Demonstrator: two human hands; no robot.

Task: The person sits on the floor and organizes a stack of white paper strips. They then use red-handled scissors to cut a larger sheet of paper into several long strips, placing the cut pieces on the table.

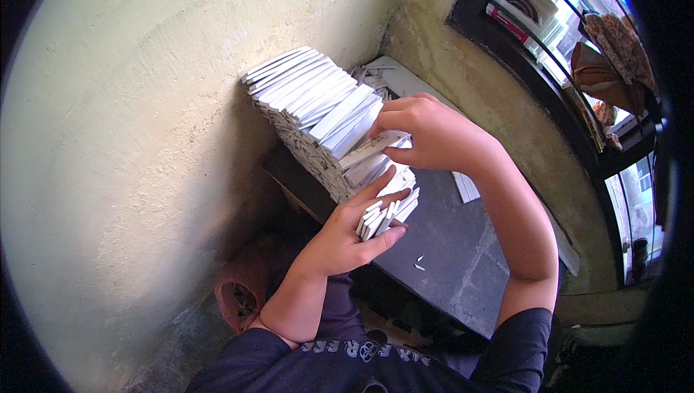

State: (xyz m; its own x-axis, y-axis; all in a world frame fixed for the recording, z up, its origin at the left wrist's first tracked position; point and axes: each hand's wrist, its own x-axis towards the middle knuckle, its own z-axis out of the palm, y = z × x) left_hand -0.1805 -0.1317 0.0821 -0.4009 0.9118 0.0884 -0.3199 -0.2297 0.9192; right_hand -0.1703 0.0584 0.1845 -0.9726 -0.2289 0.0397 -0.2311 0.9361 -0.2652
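Observation:
A tall stack of thin white strips (300, 88) stands on a dark table (455, 270) against the wall. Curled around a small bundle of white strips (377, 221), my left hand (334, 240) is closed in front of the stack's near end. My right hand (437, 127) reaches over from the right, its thumb and fingers pinching a white strip (370, 150) with a speckled edge at the near end of the stack. Whether that strip still rests on the others is hard to tell.
A pale yellow wall (144, 104) rises close on the left. Another white strip piece (465, 187) lies on the table right of the stack, and small white chips (419, 266) lie nearer. A dark-framed window (535, 67) with objects on its ledge is at right. A reddish hollow block (238, 295) sits low left.

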